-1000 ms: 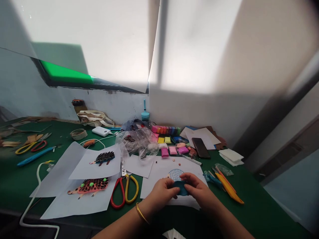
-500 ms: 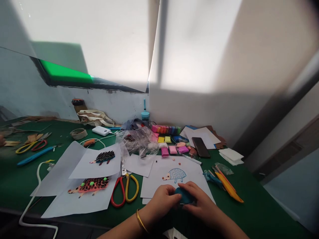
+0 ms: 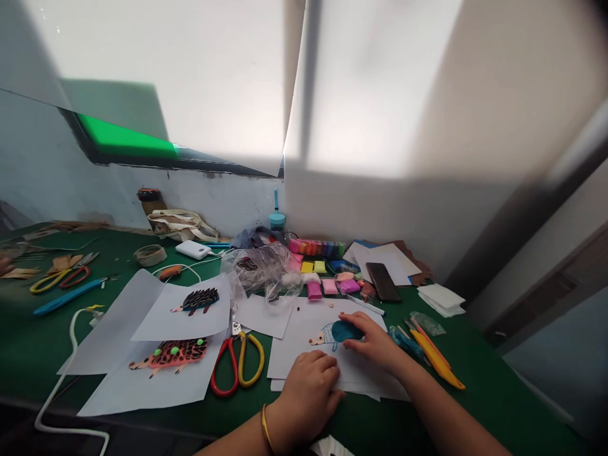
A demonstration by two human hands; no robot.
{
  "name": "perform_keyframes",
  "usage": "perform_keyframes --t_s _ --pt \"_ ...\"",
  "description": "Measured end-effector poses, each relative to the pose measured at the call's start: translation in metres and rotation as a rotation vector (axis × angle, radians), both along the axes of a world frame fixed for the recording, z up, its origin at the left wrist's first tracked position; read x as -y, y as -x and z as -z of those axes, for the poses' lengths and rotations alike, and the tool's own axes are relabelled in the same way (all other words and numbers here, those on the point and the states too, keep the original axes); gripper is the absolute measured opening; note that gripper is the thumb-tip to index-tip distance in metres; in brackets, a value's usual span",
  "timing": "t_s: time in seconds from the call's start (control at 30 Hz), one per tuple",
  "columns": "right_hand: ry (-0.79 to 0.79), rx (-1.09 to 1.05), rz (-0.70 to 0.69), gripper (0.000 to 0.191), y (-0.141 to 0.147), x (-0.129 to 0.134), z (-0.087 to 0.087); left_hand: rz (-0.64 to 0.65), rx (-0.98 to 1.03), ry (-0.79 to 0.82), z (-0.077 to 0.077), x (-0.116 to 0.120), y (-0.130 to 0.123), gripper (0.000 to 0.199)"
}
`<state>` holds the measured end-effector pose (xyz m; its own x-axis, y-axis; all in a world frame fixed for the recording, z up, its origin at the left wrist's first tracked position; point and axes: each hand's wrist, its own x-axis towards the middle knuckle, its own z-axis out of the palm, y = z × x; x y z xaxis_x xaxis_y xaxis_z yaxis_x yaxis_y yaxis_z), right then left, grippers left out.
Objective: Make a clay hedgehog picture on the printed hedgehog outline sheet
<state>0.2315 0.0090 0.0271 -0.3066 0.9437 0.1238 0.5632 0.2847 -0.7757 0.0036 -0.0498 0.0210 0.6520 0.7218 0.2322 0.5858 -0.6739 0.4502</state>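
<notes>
A flat, rounded piece of blue modelling clay (image 3: 344,331) lies over the body of a hedgehog drawing (image 3: 325,337), covering its rear part. My right hand (image 3: 375,342) grips the clay's right side between thumb and fingers. The drawing's blue scale pattern and its pinkish clay face still show to the left. It is on a white paper sheet (image 3: 289,345). My left hand (image 3: 311,389) rests on the sheet's front edge with its fingers curled in and nothing visible in them. Small clay bits (image 3: 331,305) lie on the paper above the drawing.
Red-and-yellow-handled scissors (image 3: 239,364) lie left of the sheet, beside papers with finished hedgehogs (image 3: 202,299). Behind are coloured clay packs (image 3: 329,286), a plastic bag (image 3: 259,266) and a phone (image 3: 382,282). Yellow tools (image 3: 434,348) lie at right. Another person's hand (image 3: 6,263) shows far left.
My right hand has carried the blue clay forward from between both hands onto the drawing. My left hand has let go of it and drawn back, curling on the paper's edge.
</notes>
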Motion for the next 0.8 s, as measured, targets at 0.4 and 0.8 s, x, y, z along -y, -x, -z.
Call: perform_keyframes --t_s 0.4,0.8 --pt "-0.04 0.145 0.008 0.057 0.011 -0.022 0.034 -0.012 -0.015 -0.009 0.01 -0.001 0.0 0.028" --pt "-0.028 0.22 0.058 0.057 0.015 -0.016 0.037 -0.021 -0.022 -0.015 0.009 -0.001 0.001 0.028"
